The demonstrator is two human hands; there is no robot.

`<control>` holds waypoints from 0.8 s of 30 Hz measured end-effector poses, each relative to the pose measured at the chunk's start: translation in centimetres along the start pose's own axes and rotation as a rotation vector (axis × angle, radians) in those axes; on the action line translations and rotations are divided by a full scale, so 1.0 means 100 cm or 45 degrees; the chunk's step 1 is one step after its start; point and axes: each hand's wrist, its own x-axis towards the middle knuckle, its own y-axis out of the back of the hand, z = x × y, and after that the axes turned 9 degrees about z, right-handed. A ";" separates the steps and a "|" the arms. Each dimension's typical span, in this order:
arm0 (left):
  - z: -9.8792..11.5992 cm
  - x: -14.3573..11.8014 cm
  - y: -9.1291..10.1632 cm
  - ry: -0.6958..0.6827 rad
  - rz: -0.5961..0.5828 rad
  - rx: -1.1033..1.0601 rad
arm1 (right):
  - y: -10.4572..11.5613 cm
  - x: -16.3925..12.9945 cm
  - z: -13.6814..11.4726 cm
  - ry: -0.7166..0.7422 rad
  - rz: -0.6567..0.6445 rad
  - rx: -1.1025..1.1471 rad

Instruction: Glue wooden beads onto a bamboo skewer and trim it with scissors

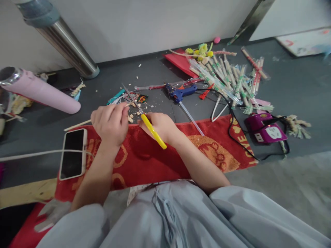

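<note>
My right hand [161, 126] grips a pair of yellow-handled scissors [153, 130], blades pointing up and to the left. A thin wooden stick [77, 124] lies across to the left, held in my left hand [110, 122]; its right end meets the scissor blades near small wood chips [131, 117]. Both hands hover over the far edge of a red mat [144, 155] with orange patterns.
A phone [73, 153] on a white cable lies on the mat at left. A blue glue gun [182, 92], a pile of wrapped chopsticks [227, 79], a purple power strip [266, 129], a pink cylinder [38, 91] and a metal pole [64, 41] stand around on the dark floor.
</note>
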 end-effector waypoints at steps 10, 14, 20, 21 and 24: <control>-0.004 0.007 0.000 0.171 -0.253 0.062 | -0.013 0.011 0.007 -0.092 -0.150 -0.036; -0.003 0.005 -0.006 0.166 -0.486 0.181 | -0.014 0.011 0.009 -0.109 -0.127 0.044; -0.002 -0.007 -0.018 0.076 -0.507 0.289 | -0.009 0.008 0.010 -0.143 -0.121 0.206; -0.002 -0.009 -0.019 0.063 -0.492 0.285 | -0.007 0.007 0.011 -0.153 -0.114 0.241; -0.002 -0.012 -0.021 0.042 -0.472 0.272 | -0.003 0.006 0.012 -0.189 -0.092 0.367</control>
